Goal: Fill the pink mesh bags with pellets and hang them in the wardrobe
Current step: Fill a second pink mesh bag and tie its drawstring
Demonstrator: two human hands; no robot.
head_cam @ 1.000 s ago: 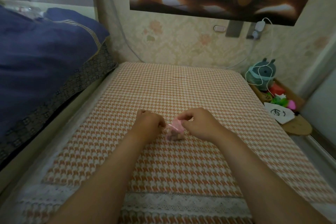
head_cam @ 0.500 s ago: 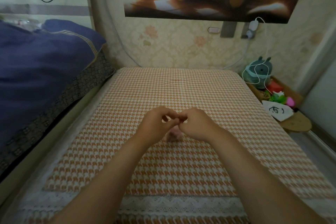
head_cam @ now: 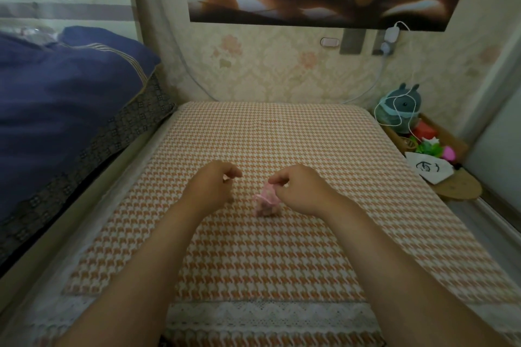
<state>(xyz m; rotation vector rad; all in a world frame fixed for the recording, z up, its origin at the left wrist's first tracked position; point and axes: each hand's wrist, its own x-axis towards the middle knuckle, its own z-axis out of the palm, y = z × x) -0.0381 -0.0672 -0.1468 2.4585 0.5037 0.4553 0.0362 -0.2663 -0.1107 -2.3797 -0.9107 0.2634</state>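
Far left of my view, a blue quilt (head_cam: 62,110) is heaped along the edge of the bed (head_cam: 267,256), which fills the middle of the frame under an orange-and-white houndstooth cover.

Just left of centre, the left hand (head_cam: 210,187) hovers low over the cover with its fingers curled and the thumb meeting the forefinger. There is a speck of pink at the tips, but I cannot tell whether it is pinching anything.

Right of it, apart from that hand, the bag (head_cam: 266,203) sits on the cover at mid-frame. It is a small pink mesh pouch, bulging and gathered at the top.

The right hand (head_cam: 303,191) is just beside the bag, its fingers curled and the fingertips pinching the bag's gathered top.

At the right edge, off the bed, a grey-green plush (head_cam: 401,105) with a white cable looped over it stands on a low shelf (head_cam: 462,189), with a white paper (head_cam: 430,169) in front of it.
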